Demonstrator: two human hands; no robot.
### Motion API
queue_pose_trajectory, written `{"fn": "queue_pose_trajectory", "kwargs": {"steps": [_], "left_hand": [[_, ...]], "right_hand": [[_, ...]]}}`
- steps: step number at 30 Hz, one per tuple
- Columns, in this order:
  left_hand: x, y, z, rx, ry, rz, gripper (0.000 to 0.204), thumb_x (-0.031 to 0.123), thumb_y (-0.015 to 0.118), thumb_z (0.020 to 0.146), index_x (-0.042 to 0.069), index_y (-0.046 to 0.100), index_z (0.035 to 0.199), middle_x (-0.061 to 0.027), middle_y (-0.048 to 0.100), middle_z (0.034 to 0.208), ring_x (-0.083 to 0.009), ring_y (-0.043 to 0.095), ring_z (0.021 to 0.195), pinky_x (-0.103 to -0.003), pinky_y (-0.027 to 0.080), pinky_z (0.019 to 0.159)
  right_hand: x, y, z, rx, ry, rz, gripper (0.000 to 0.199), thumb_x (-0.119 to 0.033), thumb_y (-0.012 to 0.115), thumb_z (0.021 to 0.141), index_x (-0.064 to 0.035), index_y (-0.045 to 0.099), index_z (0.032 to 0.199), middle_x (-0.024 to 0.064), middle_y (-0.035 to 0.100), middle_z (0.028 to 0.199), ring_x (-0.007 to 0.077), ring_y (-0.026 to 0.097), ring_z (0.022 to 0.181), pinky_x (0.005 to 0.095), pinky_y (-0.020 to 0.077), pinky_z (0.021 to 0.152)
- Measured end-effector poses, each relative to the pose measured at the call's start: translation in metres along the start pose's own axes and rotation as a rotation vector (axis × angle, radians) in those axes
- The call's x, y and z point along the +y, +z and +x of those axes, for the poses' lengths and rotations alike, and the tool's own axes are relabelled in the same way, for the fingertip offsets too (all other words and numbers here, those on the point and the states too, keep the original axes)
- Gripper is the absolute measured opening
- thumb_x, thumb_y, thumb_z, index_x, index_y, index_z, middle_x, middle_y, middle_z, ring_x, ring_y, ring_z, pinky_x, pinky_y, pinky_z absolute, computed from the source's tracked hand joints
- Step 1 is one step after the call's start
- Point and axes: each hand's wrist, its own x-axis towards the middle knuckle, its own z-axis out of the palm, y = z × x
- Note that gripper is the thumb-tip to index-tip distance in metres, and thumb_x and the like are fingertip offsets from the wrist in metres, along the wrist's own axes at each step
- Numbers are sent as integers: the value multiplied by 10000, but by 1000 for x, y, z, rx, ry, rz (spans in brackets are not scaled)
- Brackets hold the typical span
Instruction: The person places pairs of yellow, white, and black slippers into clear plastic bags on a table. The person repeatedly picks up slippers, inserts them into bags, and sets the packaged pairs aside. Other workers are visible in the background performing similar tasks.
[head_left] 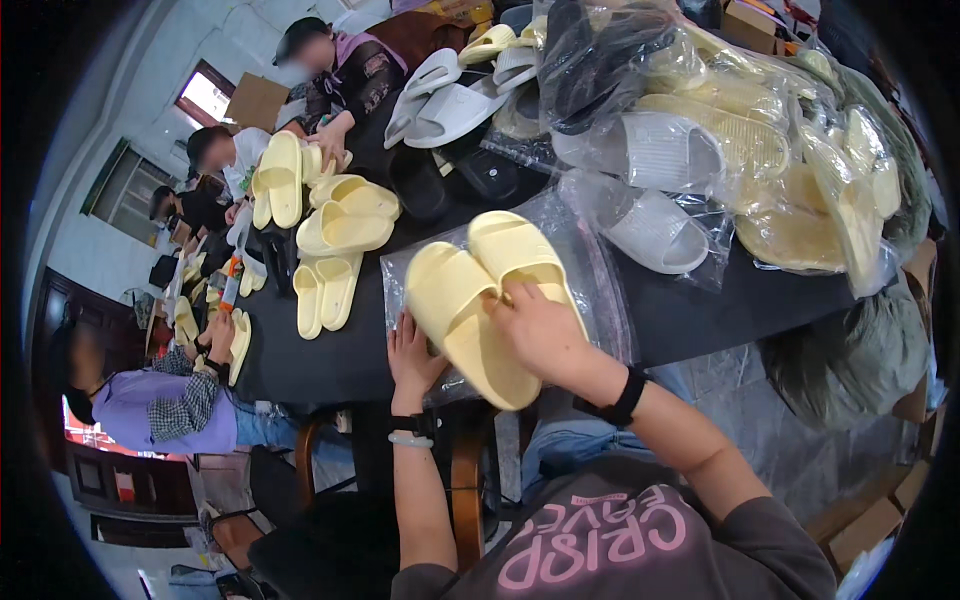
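Observation:
A pair of pale yellow slide slippers (450, 310) is held side by side over the table in front of me. My right hand (548, 328) grips the pair, its fingers tucked in at the straps where the two slippers meet. Beneath them a clear plastic bag (598, 285) lies flat on the dark table, partly hidden by the slippers. My left hand (411, 358) rests on the bag's near left part with fingers stretched out, just beside the left slipper; part of it is behind that slipper.
Bagged yellow and grey slippers (675, 150) are heaped at the far right. Loose yellow slippers (348, 225) stand to the left, grey ones (455, 108) behind. A sack (850, 350) sits beyond the table's right edge. Several people work along the left side, one in purple (165, 410).

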Motion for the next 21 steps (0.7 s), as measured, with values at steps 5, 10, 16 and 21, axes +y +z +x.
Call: {"fn": "queue_pose_trajectory", "kwargs": {"steps": [5,10,16,21], "left_hand": [[0,-18,1,-56,-43,-212,823,521,649,848,99,361,1492,-193,260,1571,-360,225,1458,-494,172,1176],[-35,-63,19,90,107,-365,613,269,715,850,19,493,1363,-238,491,1397,-415,426,1327,-475,337,1105],[-37,-84,96,-3,142,-387,506,277,555,960,32,464,1394,-193,471,1439,-343,416,1359,-471,323,1115],[-48,-43,122,-339,-48,-18,613,479,388,999,129,345,1501,-106,316,1565,-292,278,1451,-564,191,1158]], "right_hand": [[27,11,-24,-38,-42,25,445,-170,626,861,-50,558,1284,167,552,1257,310,553,1140,412,496,885],[66,-11,-64,211,32,187,479,-160,639,874,-51,521,1325,185,542,1295,354,528,1187,433,442,978],[78,-3,-84,129,148,54,508,-175,576,917,-36,455,1390,175,571,1267,319,522,1212,431,419,1003],[80,0,-81,134,152,73,456,-160,563,912,-35,502,1346,145,596,1257,302,525,1225,418,418,1004]]}}
